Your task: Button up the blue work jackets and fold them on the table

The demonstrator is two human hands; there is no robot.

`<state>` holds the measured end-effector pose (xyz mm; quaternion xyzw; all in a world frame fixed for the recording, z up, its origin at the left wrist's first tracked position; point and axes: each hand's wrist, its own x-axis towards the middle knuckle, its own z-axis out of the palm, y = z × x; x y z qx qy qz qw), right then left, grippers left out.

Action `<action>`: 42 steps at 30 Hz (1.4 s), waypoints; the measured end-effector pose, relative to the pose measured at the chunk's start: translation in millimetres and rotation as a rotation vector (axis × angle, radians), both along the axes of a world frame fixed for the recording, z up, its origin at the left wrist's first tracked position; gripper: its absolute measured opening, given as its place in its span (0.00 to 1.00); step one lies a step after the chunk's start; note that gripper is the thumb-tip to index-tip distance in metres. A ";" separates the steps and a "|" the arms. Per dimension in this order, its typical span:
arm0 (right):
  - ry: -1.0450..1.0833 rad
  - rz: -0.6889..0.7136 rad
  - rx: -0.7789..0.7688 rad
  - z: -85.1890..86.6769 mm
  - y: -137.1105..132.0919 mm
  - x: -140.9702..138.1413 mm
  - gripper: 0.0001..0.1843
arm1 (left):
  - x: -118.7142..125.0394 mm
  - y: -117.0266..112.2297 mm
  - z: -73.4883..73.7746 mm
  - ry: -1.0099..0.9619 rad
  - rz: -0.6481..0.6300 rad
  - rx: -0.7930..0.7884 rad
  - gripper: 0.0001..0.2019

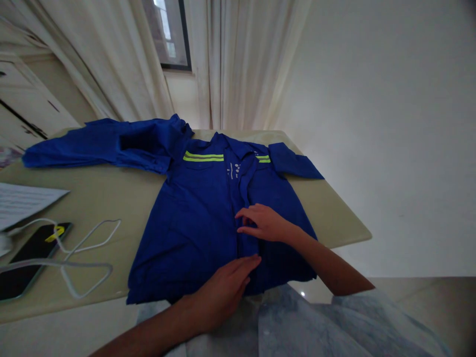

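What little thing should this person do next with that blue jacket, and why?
I'd suggest smoothing the jacket's curled front edge flat with the right hand. The front gapes below the collar, pale markings show in the gap, and that hand is at the opening lower down, with the left hand near the hem.

The jacket [193,208] is matt woven cloth, softly creased, its chest stripes [204,159] smoother-looking. Beneath the jacket, the bench [342,218] looks smooth, with a low sheen. Left of the jacket, the phone [35,246] has a smooth, glass-like face, the cable [84,264] is smooth plastic, and the sheet [29,201] is matt paper. Beyond the jacket, the curtains [253,64] are soft, matt, pleated cloth; right of it, the wall [372,124] is smooth and matt.
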<state>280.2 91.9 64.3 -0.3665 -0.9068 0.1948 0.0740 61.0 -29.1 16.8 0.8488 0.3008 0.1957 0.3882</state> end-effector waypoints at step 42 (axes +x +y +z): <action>-0.061 -0.066 -0.069 -20.2 -11.2 -27.5 0.12 | 0.1 19.5 -40.3 0.227 0.212 0.639 0.21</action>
